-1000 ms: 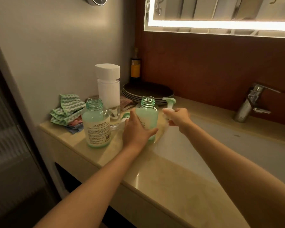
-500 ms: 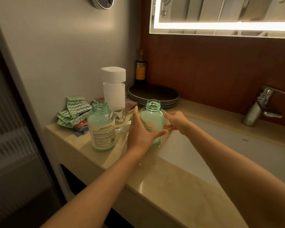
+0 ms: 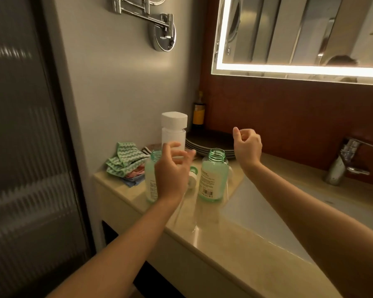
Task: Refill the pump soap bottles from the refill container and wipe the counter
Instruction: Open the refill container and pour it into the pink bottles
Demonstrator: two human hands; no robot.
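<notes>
Seen from the head camera, both hands hang in the air over the beige counter (image 3: 205, 246) and neither one holds anything. The left hand (image 3: 172, 173) hovers in front of the left soap bottle (image 3: 149, 181), its fingers (image 3: 170, 146) spread and loosely bent, somewhat blurred, and it hides much of that bottle. The right hand (image 3: 248, 147) is raised higher, above and just right of the right soap bottle (image 3: 212, 179), with its fingers loosely curled in toward the palm. Both bottles stand upright near the counter's left end with their green threaded necks uncapped; the right one, filled with pale green liquid well up its body, stands at the edge of the sink basin (image 3: 265, 211). Between the bottles lies a green-and-white pump head (image 3: 193, 175). Behind them a white-capped container (image 3: 174, 130) stands upright near the wall, and a green zigzag cloth (image 3: 123, 160) is bunched at the far left corner on other folded cloths. A stack of dark plates (image 3: 209, 143) sits behind the right bottle, with a dark bottle bearing a yellow label (image 3: 198, 115) in the corner. A chrome faucet (image 3: 343, 164) stands at the right, under a lit mirror (image 3: 299, 35).
</notes>
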